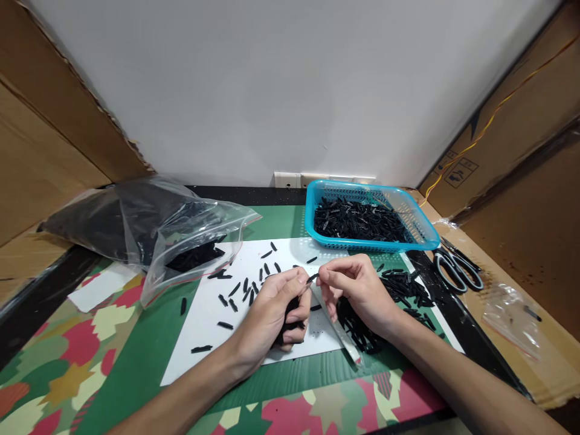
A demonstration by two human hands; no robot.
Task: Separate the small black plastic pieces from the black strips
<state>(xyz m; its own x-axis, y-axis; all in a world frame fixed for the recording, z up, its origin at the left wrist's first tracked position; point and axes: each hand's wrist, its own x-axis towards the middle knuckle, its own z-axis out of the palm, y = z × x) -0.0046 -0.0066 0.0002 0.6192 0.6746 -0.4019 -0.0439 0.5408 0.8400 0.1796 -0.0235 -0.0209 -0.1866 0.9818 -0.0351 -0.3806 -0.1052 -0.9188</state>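
Observation:
My left hand [283, 305] is closed around a bunch of small black pieces [292, 320]. Between its thumb and forefinger and the fingertips of my right hand [347, 284] stretches one slim black piece [312, 278], pinched at both ends. Its exact kind is too small to make out. Beneath the hands lies a white sheet [185, 356] with loose black strips [233, 290] scattered to the left. Under my right wrist is a heap of thin black loops or strips [356, 326], partly hidden. A narrow whitish strip [342, 338] lies beside that heap.
At the back right stands a blue basket [371, 243] filled with black pieces. A clear zip bag [149, 223] of black material lies open at left. More black pieces [405, 287], scissors [457, 272] and a small plastic bag [510, 314] are at right. Cardboard walls flank the table.

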